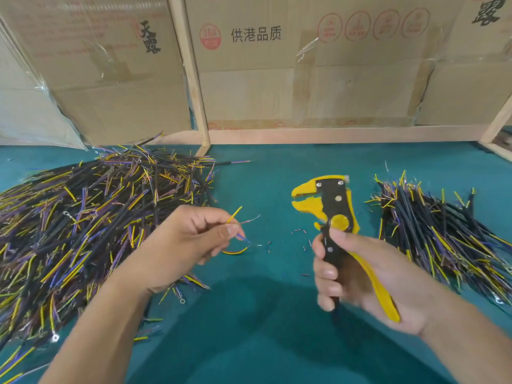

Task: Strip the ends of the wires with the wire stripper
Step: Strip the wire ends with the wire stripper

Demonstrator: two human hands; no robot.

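Both forearms reach in from the near edge; my right hand (357, 275) is clenched round the handles of the stripper (336, 217), thumb pressed just under its yellow knob, head pointing up and away from my palm, its yellow jaws parted and facing left toward my other hand; nothing sits between them. My left hand (191, 239) pinches a wire (243, 237) between thumb and forefinger; past my fingertips its ends fan out toward the stripper, 1 yellow end up, 1 thin bare strand to the right, 1 blue end down; they stay apart from the jaws. Small bits of insulation (297, 231) lie on the green mat (263, 328) between my 2 hands. Left of my left hand spreads a big pile (77, 223) of wires; right of my right hand lies a smaller pile (432, 231). Beyond both stand cardboard boxes (304, 65).
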